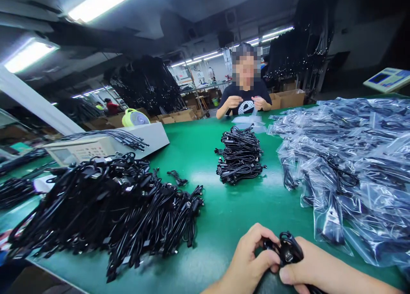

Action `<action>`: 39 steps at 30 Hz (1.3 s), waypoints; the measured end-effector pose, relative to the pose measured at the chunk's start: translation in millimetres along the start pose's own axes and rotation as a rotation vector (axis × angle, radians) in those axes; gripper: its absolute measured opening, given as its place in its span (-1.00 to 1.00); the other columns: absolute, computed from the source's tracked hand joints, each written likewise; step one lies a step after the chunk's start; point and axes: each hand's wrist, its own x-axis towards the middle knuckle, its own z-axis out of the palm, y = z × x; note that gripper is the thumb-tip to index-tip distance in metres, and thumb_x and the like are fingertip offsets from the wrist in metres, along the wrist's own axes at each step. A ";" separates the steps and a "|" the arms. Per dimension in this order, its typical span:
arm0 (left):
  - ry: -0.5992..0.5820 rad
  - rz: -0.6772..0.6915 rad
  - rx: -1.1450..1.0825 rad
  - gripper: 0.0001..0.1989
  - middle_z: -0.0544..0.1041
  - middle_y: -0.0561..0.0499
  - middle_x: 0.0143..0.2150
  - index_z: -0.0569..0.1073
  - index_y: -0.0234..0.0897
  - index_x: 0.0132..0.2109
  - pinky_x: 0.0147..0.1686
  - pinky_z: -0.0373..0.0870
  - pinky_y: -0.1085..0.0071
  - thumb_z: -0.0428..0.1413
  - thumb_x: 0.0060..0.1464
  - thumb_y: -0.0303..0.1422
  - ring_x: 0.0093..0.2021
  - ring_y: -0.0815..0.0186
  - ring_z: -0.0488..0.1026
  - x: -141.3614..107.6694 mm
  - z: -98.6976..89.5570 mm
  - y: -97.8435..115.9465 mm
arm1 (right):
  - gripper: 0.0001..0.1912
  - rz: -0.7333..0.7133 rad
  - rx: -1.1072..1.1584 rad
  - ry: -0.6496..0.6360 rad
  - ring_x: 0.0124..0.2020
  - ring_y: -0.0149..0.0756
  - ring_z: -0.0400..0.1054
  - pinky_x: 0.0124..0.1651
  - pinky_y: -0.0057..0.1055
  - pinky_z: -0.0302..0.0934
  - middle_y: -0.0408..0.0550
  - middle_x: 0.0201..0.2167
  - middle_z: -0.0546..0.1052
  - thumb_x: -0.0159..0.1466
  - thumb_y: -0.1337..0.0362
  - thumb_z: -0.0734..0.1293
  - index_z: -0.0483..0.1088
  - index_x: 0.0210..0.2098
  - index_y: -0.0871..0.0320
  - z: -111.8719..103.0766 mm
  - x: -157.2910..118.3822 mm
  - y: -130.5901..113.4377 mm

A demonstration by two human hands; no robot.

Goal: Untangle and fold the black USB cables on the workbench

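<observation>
Near the table's front edge, my right hand (299,264) is closed around a coiled black cable (290,248) with a metal plug showing on it. My left hand (256,253) meets it from the left, its thumb and fingers pinching a dark end of the same cable. To the left lies a large heap of loose black cables (128,208). A stack of bundled black cables (240,155) sits farther off, in the middle of the green table (205,225). Clear plastic bags with cables (349,174) are piled to the right of my hands.
Across the table a person (245,97) in a dark shirt handles a clear bag. A beige instrument (80,151) and a yellow-green fan (136,117) stand at the back left. A scale-like device with a display (387,79) is at the far right.
</observation>
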 end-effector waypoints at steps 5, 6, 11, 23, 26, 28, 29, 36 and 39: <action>0.020 -0.017 0.032 -0.63 0.49 0.07 -0.39 0.49 -0.30 -0.16 -0.26 0.38 0.41 0.32 0.04 -0.12 -0.45 0.42 0.40 -0.7 0.4 -0.8 | -0.84 -0.010 0.019 0.012 -0.69 -0.55 0.11 -0.50 -0.52 -0.12 -0.31 -0.69 0.30 0.03 0.25 0.38 0.37 -0.41 0.18 1.2 -0.1 0.2; 0.029 -0.020 0.045 -0.62 0.50 0.06 -0.37 0.49 -0.30 -0.16 -0.26 0.39 0.40 0.32 0.04 -0.10 -0.44 0.41 0.41 -0.7 0.4 -1.2 | -0.83 -0.014 0.022 0.015 -0.69 -0.54 0.12 -0.50 -0.52 -0.11 -0.30 -0.67 0.32 0.03 0.24 0.38 0.38 -0.41 0.18 1.3 0.5 1.7; 0.089 0.034 0.209 -0.65 0.53 0.01 -0.31 0.56 -0.26 -0.18 -0.25 0.42 0.40 0.30 0.06 -0.07 -0.35 0.34 0.45 -0.4 -0.9 -5.5 | -0.80 -0.018 0.025 0.028 -0.69 -0.53 0.17 -0.51 -0.52 -0.08 -0.29 -0.64 0.37 0.01 0.24 0.38 0.41 -0.37 0.18 2.3 3.5 6.3; 0.142 0.255 0.453 -0.54 0.58 -0.08 -0.25 0.65 -0.22 -0.03 -0.16 0.45 0.37 0.10 0.25 0.03 -0.21 0.26 0.52 1.1 -4.6 -7.6 | -0.69 -0.018 0.053 0.097 -0.56 -0.39 0.33 -0.35 -0.42 0.25 -0.11 -0.59 0.50 0.04 0.07 0.44 0.41 -0.43 0.19 11.2 4.1 4.4; 0.150 0.272 0.523 -0.56 0.61 -0.09 -0.24 0.65 -0.22 0.00 -0.13 0.45 0.35 0.06 0.30 -0.02 -0.20 0.26 0.52 1.6 -5.2 -5.3 | -0.66 -0.018 0.048 0.097 -0.48 -0.38 0.38 -0.28 -0.41 0.28 -0.08 -0.50 0.54 0.08 0.06 0.45 0.44 -0.33 0.22 14.1 3.0 2.2; 0.148 0.292 0.563 -0.59 0.61 -0.10 -0.22 0.65 -0.23 0.02 -0.12 0.45 0.34 0.03 0.34 -0.08 -0.19 0.25 0.51 1.2 -3.4 -3.7 | -0.70 -0.021 0.036 0.091 -0.45 -0.39 0.38 -0.25 -0.42 0.27 -0.10 -0.47 0.53 0.13 0.11 0.42 0.43 -0.29 0.22 16.7 0.8 -0.9; 0.143 0.297 0.581 -0.60 0.61 -0.10 -0.22 0.64 -0.23 0.02 -0.11 0.45 0.33 0.02 0.35 -0.11 -0.18 0.25 0.51 0.7 -1.7 -3.0 | -0.73 -0.022 0.020 0.089 -0.46 -0.41 0.36 -0.27 -0.44 0.26 -0.13 -0.47 0.51 0.13 0.15 0.41 0.42 -0.28 0.21 18.2 -0.2 -2.2; 0.103 0.283 0.630 -0.53 0.54 -0.14 -0.17 0.57 -0.27 0.14 -0.06 0.45 0.25 -0.04 0.37 -0.08 -0.13 0.20 0.47 -5.4 6.7 -4.5 | -0.79 0.008 -0.225 0.156 -0.63 -0.51 -0.01 -0.54 -0.49 -0.06 -0.35 -0.64 0.19 0.08 0.20 0.43 0.32 -0.40 0.12 22.9 5.4 0.9; 0.052 0.381 0.657 -0.37 0.51 -0.20 -0.05 0.35 -0.26 0.35 0.00 0.45 0.15 -0.11 0.36 0.03 -0.05 0.15 0.44 -8.1 5.3 -4.5 | -0.74 -0.120 -0.316 0.165 -0.47 -0.38 0.23 -0.36 -0.46 0.16 -0.26 -0.56 0.35 0.11 0.12 0.46 0.38 -0.36 0.13 23.1 8.3 1.5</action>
